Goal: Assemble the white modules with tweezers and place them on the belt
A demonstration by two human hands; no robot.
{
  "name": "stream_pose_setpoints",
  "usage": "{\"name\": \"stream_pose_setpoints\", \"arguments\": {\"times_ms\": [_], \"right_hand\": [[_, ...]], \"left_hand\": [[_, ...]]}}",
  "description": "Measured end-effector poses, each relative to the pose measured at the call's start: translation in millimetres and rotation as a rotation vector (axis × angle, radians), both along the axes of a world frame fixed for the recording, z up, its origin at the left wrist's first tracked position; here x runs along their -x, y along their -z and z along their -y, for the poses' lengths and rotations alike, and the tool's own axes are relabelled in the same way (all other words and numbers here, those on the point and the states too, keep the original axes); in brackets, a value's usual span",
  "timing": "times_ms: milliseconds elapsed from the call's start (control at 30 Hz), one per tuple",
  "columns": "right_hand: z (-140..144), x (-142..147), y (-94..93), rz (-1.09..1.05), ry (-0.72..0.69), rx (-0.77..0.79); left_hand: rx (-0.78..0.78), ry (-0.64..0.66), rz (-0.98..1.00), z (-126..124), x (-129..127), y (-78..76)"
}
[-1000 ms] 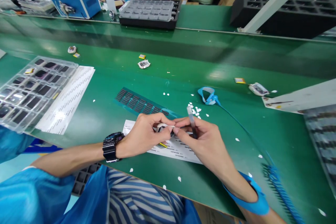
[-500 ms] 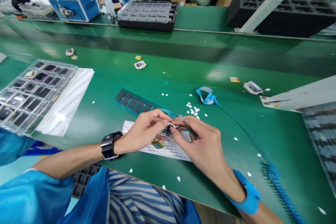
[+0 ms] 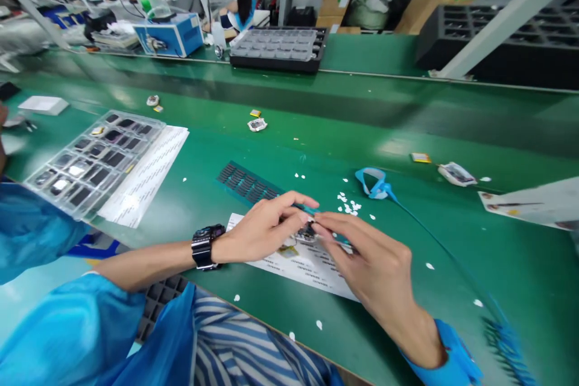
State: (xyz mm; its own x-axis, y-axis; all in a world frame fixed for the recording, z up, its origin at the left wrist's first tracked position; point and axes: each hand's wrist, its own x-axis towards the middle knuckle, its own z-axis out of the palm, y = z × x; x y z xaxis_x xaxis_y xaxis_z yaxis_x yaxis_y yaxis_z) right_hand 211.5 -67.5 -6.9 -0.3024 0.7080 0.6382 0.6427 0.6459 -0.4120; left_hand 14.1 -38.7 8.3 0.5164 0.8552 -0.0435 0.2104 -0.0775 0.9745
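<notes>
Printing on the label sheet (image 3: 312, 268) is unreadable. Left hand (image 3: 260, 235) and right hand (image 3: 371, 259) pinch a small part (image 3: 307, 233) between their fingertips, above that sheet.

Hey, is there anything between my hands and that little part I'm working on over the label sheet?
Nothing visible. The left hand and right hand both already pinch the small part at their fingertips, just above the white label sheet. The scattered white scraps lie off to the side.
</notes>
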Motion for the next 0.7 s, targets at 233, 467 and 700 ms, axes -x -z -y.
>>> {"name": "stream_pose_setpoints", "arguments": {"times_ms": [233, 467, 700], "right_hand": [[-12, -12, 0.3, -0.017, 0.152, -0.010], [-16, -13, 6.7, 0.022, 0.126, 0.009], [-15, -15, 7.9, 0.039, 0.167, 0.054]], "left_hand": [[-0.166, -0.394, -0.128, -105, 43, -18.9], [-0.208, -0.803, -0.331, -189, 88, 5.4], [-0.347, -0.687, -0.548, -196, 80, 19.9]]}}
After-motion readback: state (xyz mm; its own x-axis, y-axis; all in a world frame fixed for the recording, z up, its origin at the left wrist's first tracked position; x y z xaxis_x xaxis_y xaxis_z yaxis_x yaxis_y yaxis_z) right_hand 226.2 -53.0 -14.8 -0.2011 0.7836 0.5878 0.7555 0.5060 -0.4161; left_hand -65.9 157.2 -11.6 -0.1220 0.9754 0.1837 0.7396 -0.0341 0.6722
